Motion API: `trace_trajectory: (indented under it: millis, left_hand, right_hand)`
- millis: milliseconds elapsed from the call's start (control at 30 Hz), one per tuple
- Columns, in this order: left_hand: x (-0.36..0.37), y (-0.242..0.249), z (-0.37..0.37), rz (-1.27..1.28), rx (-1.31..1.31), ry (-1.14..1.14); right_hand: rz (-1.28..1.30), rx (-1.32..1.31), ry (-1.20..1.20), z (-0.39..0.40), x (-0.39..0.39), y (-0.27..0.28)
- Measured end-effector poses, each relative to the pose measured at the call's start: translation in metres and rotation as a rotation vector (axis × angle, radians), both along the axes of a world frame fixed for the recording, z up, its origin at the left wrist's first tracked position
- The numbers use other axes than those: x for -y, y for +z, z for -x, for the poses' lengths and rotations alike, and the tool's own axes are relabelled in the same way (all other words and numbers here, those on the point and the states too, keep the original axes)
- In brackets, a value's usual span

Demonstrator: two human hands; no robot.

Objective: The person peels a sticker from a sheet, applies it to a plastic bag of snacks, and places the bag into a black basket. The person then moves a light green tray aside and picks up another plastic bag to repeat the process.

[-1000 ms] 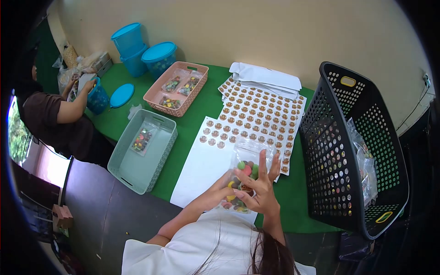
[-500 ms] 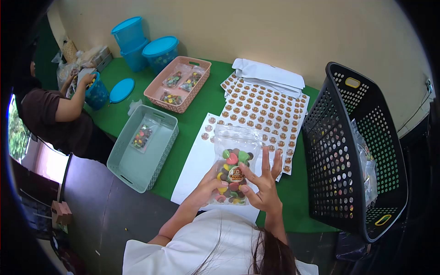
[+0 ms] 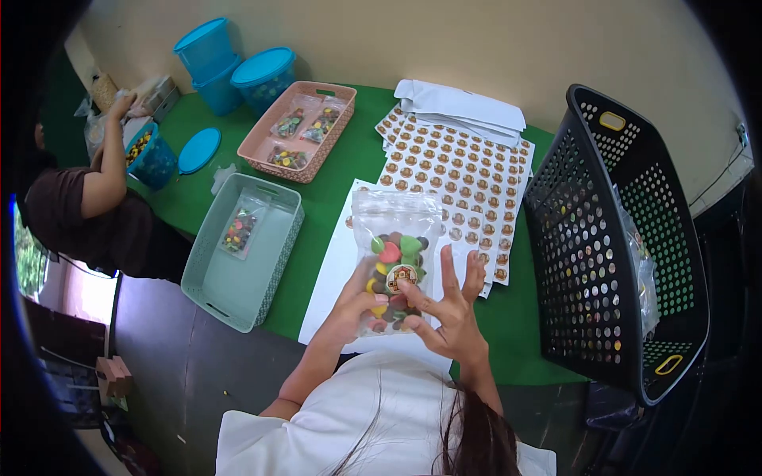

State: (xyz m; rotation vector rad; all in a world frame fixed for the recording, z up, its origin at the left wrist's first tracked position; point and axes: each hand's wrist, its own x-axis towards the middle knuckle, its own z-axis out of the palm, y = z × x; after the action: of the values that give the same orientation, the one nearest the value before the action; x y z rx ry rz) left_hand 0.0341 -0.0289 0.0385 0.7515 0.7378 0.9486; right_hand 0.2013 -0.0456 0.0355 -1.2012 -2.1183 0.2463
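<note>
My left hand (image 3: 349, 311) grips a clear zip pouch (image 3: 395, 247) by its lower left side, thumb across the front. Red, green, yellow and brown candies fill the pouch's lower part, while its zip top is bare and see-through. A round brown-and-white sticker (image 3: 402, 274) sits on the pouch front. My right hand (image 3: 454, 319) has its fingers spread, with the index fingertip on the sticker and the thumb near the pouch's lower right edge. Behind the pouch lie sheets of round stickers (image 3: 444, 170) on the table.
A green basket (image 3: 208, 274) with a filled pouch stands at left, a pink basket (image 3: 255, 163) with several pouches behind it. Blue tubs (image 3: 266, 83) stand by the wall. A tall black basket (image 3: 583, 270) is at right. At far left, a person (image 3: 99, 198) works over a blue tub.
The pouch appears slightly higher and further left. My right index fingertip has moved onto the lower part of the sticker. The other person's arm has risen away from the blue tub.
</note>
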Motion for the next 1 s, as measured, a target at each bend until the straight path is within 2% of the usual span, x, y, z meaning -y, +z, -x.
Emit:
trace_trajectory:
  millis: [167,267,400,600,700,833,900,1000]
  left_hand:
    - [0.0,-0.003,-0.003,0.041,-0.041,-0.016]
    - [0.0,-0.004,-0.003,0.059,-0.091,-0.138]
    - [-0.002,-0.018,-0.003,-0.051,-0.034,-0.174]
    - [-0.006,-0.015,0.001,-0.05,-0.032,-0.118]
    - [-0.008,-0.011,0.003,-0.032,0.121,-0.047]
    - [-0.012,-0.003,0.005,-0.034,0.03,-0.077]
    - [-0.01,0.0,0.006,0.036,-0.085,-0.104]
    - [-0.009,-0.007,0.002,-0.054,-0.13,-0.122]
  right_hand:
    - [-0.02,0.023,-0.091,-0.004,-0.006,0.0]
    - [-0.037,0.007,-0.105,0.0,-0.006,-0.001]
    - [-0.042,0.01,-0.134,0.005,-0.003,-0.004]
    - [-0.022,0.038,-0.087,0.011,-0.005,-0.005]
    - [-0.063,0.017,-0.004,0.018,-0.005,-0.004]
    - [-0.103,0.032,-0.041,0.019,-0.008,-0.002]
    - [-0.044,0.068,-0.127,0.018,-0.009,0.0]
    - [-0.07,0.06,-0.178,0.012,-0.01,0.002]
